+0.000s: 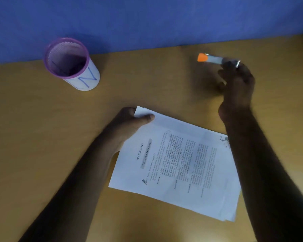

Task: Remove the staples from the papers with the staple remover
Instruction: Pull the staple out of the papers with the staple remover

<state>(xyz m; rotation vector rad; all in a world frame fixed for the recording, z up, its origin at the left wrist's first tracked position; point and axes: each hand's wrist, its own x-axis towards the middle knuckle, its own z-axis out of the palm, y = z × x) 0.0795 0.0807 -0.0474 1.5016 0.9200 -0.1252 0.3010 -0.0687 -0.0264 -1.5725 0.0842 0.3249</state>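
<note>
Right grip: the right hand [237,81] is closed around one end of the staple remover [215,59], fingers curled over its metal end, lifted above the far right of the table [42,137].
Tool: a pale barrel with an orange tip pointing left; the held end shows a glint of metal, but whether that is the working jaw cannot be told through the blur.
Why held so: probably carried in the air on its way to the papers, since it is well apart from them and not aimed at any corner.
Left grip: the left hand [135,119] pinches the far left corner of the papers [173,163], thumb on top and fingers beneath.
Why held so: likely to steady the stack, and perhaps to present the stapled corner.
Papers: a printed stack lying askew near the middle of the table, lower sheets fanned out at the near right corner.
Staple: not visible; it may sit under the left thumb.
Pen cup: a purple-rimmed mesh cup [72,63] stands at the far left, its contents lost in shadow.
Cut off: the right forearm covers the papers' right edge.
</note>
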